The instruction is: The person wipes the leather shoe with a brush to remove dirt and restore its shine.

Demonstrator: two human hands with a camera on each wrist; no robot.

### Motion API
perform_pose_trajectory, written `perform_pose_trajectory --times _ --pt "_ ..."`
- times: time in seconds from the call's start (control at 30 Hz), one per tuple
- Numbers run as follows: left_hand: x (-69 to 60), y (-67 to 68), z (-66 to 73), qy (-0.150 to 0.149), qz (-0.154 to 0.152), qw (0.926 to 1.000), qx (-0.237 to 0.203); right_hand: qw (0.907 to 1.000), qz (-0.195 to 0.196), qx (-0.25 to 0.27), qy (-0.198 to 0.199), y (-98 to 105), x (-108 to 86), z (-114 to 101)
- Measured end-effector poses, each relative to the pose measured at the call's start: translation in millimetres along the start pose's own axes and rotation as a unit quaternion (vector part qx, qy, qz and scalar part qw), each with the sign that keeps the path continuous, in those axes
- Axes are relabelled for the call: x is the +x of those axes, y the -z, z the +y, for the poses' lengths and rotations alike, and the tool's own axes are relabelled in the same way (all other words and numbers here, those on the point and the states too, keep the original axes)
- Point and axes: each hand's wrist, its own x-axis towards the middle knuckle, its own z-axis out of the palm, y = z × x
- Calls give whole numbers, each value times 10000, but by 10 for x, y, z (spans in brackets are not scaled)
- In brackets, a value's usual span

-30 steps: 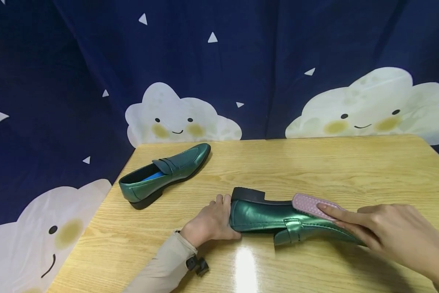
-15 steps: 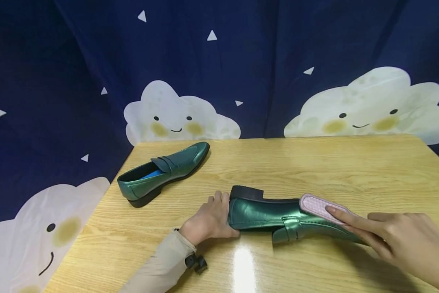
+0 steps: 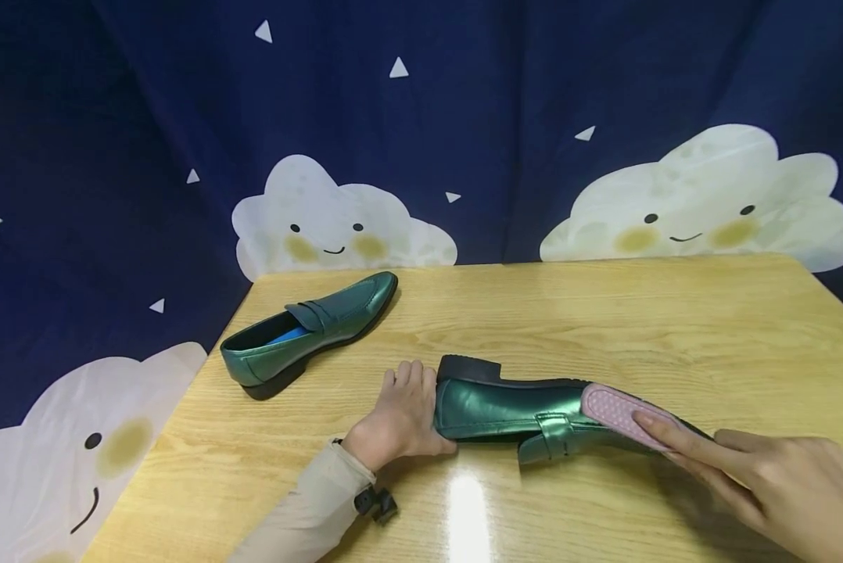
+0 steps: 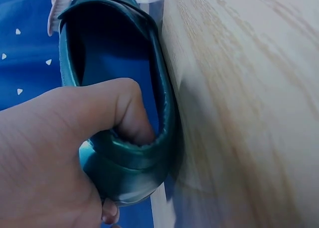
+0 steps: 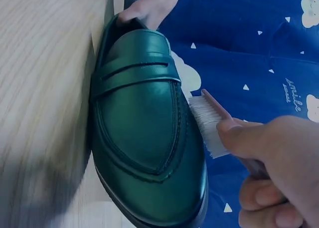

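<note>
A metallic green loafer (image 3: 499,410) lies on its side, its dark heel facing away from me. My left hand (image 3: 406,414) grips it by the heel end; in the left wrist view the thumb (image 4: 132,115) hooks inside the opening, over the back rim. A pink brush (image 3: 622,414) is held in my right hand (image 3: 780,469), a finger laid along its back. White bristles (image 5: 208,125) touch the upward side of the loafer near the toe in the right wrist view. Part of the toe is hidden behind the brush and hand in the head view.
A second green loafer (image 3: 316,328) with a blue insole stands upright at the table's back left. The wooden table (image 3: 604,313) ends at a dark blue curtain (image 3: 365,94) printed with clouds. A small black device (image 3: 375,504) is strapped at my left cuff.
The brush and my right hand have slid along the loafer toward the toe, to the right and slightly nearer me. My left hand keeps its grip; the head view has shifted slightly.
</note>
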Motion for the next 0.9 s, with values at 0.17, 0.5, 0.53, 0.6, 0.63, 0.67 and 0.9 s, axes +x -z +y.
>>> perform_pose_trajectory --times 0.17,0.5,0.53,0.6,0.63,0.67,0.9 --pt "-9 -6 6 2 -10 10000 -79 9995 -195 -55 223 -15 -47 -37" --pt "36 43 5 -105 -265 9994 -184 9996 278 -41 36 11 -117 13" --pt "39 49 4 -101 -304 9992 -236 9996 277 -46 89 5 -124 10" --pt "42 54 3 -85 -366 9987 -339 9984 514 53 213 -8 -132 21" --pt "43 56 1 -81 -397 9984 -399 9978 609 65 255 0 -136 28" --pt "43 55 0 -77 -426 9981 -446 9949 939 128 348 6 -134 40" --pt "56 51 -13 -117 -483 9968 -634 9841 1526 543 730 -17 -265 187"
